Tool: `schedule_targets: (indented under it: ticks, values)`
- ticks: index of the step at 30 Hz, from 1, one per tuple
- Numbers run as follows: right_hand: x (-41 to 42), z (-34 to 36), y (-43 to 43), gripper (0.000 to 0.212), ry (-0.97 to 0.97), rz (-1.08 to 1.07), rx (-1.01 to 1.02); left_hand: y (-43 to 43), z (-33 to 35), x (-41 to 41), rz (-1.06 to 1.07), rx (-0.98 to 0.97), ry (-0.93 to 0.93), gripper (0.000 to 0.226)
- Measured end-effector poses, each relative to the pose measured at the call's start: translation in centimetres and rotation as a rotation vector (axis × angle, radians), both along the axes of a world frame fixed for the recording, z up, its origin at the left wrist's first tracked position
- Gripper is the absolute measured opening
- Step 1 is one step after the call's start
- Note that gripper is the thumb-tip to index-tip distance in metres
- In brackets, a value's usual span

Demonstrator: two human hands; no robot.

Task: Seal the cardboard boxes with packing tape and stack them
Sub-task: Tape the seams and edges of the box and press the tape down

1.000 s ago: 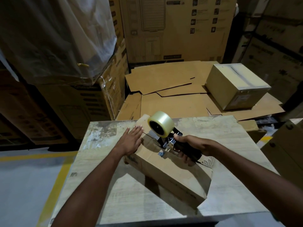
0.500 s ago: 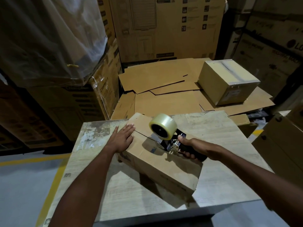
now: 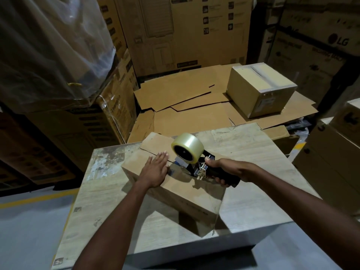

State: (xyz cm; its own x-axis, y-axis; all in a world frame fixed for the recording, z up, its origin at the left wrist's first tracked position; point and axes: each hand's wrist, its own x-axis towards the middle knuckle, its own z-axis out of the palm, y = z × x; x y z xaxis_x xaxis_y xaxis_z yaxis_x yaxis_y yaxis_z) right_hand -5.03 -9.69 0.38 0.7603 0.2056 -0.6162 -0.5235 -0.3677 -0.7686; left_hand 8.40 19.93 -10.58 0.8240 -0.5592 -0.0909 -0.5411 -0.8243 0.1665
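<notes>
Now our left hand [image 3: 154, 172] lies flat on the cardboard box [image 3: 185, 191] on the table [image 3: 253, 145], while our right hand [image 3: 227, 169] grips the tape dispenser [image 3: 191, 162] over its seam; beyond, a taped box [image 3: 259, 88] sits on flattened cardboard [image 3: 185, 100], seemingly stacked.

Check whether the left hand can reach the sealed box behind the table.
Probably not. The left hand presses the near box on the table; the sealed box sits on flattened cardboard past the table's far edge, likely beyond arm's stretch.

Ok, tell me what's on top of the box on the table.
The left hand lies flat on the box; the tape dispenser, gripped by the right hand, rests at its seam. The seam beneath them is hidden.
</notes>
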Motion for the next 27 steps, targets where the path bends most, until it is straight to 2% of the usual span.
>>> schedule_targets:
  ticks: [8,13,18,23,27]
  values:
    - [-2.5,-0.5,-1.9,0.066,-0.074,-0.028,-0.025,0.0,0.2,0.0,0.065,-0.036,0.020,0.055]
    - [-5.4,-1.8,-6.0,0.073,-0.040,-0.059,-0.097,-0.3,0.4,0.0,0.069,0.005,0.019,0.068]
    - [-7.1,-2.4,-7.3,0.067,-0.063,-0.093,-0.006,-1.7,0.6,-0.7,0.158,0.065,0.044,0.058]
    - [-7.1,-2.6,-7.4,0.067,-0.089,-0.083,0.005,-5.7,-0.4,-6.0,0.048,-0.009,0.030,0.060]
    - [-7.2,-2.9,-7.6,0.073,-0.108,-0.073,0.028,-6.8,-0.7,-8.4,0.108,-0.112,-0.003,0.070]
